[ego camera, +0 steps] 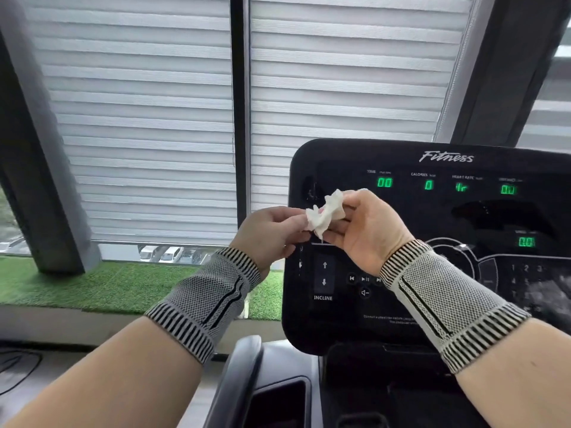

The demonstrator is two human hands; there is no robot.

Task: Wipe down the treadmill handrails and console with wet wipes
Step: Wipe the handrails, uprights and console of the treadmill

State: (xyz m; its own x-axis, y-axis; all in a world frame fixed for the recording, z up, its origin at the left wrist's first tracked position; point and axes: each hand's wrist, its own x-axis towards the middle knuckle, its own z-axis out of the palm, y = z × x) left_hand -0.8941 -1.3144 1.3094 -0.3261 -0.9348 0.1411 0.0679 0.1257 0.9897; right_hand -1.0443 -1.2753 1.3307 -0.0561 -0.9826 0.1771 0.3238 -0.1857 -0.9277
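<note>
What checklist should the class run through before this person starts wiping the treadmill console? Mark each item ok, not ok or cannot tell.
1. Wipe in hand: ok, left hand and right hand both pinch it.
2. Wipe spread flat: not ok, it is crumpled.
3. Wipe touching the console: not ok, held in front of it.
4. Console within reach: ok, right behind the hands.
5. Wipe still wet: cannot tell.
6. Display switched off: not ok, green digits are lit.

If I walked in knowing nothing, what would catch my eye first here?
Probably the crumpled white wet wipe, pinched between the left hand and right hand at mid-frame. Behind them, on the right, the black treadmill console glows with green digits. Pale horizontal window blinds fill the background.
</note>
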